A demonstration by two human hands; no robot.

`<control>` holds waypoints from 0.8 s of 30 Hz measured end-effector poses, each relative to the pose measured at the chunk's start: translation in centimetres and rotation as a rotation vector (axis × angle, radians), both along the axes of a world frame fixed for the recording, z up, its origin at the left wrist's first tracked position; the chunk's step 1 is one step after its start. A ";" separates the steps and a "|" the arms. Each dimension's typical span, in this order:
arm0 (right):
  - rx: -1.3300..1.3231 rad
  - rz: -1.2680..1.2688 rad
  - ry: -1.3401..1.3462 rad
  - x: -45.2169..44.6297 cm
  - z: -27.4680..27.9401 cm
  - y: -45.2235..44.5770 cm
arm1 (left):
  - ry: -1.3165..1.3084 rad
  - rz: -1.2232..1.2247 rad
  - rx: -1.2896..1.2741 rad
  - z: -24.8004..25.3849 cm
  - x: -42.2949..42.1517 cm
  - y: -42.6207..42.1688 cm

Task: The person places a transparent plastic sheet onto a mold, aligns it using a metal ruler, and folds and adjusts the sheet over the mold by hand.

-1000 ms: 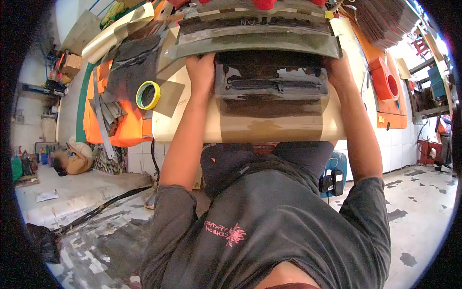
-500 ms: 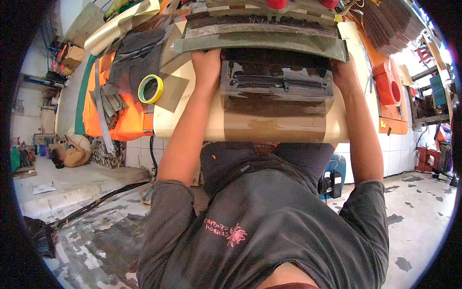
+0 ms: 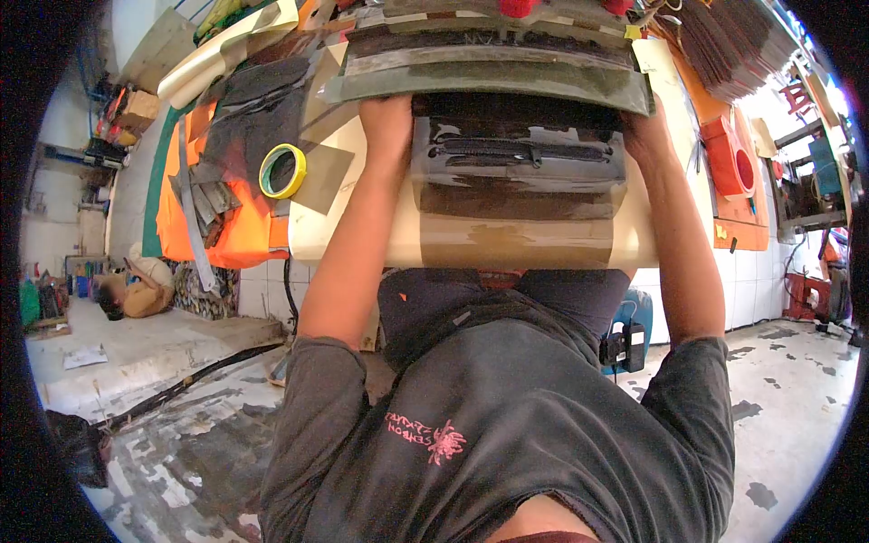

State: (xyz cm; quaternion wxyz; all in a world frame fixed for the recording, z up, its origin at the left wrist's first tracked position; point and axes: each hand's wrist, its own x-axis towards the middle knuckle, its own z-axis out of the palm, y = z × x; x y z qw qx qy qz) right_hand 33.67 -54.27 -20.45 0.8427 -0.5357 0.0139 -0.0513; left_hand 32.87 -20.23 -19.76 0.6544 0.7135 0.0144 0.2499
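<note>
Both hands are at the near edge of a long dark, translucent frame (image 3: 493, 83) that lies across the table. My left hand (image 3: 387, 127) is at the frame's left end, its fingers hidden beneath it. At the right end, my right hand (image 3: 643, 134) has its fingers mostly out of sight under the same edge. Between my forearms lies a dark fabric piece with a zipper (image 3: 520, 154), shiny and wet-looking. Below it a brown stained band (image 3: 516, 237) crosses the cream tabletop (image 3: 348, 222).
A yellow tape roll (image 3: 282, 171) lies to the left, near orange fabric (image 3: 176, 226) and a metal ruler (image 3: 192, 204). On the right stands a red tape dispenser (image 3: 727, 158), with stacked brown sheets (image 3: 738, 45) behind. Another person (image 3: 140, 290) is low at the far left.
Over the last second the view has shifted slightly, and the frame and both hands appear a little further right. My hands keep their places at the frame's ends.
</note>
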 end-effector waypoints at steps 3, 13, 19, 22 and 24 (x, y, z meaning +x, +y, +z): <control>-0.032 0.081 0.000 0.2 -0.8 -0.7 | -0.051 0.088 0.236 -1.8 1.3 1.2; 0.030 -0.040 -0.030 0.1 0.2 1.1 | -0.045 0.047 0.229 -3.4 2.7 2.6; 0.108 0.018 -0.010 -0.4 0.6 0.9 | 0.089 0.112 0.360 -3.8 3.1 4.0; 0.094 0.024 -0.043 -0.5 0.9 1.2 | 0.084 0.052 0.342 -2.9 2.2 3.4; 0.222 0.048 0.003 0.6 0.4 0.8 | 0.037 0.030 0.362 -3.1 2.4 3.6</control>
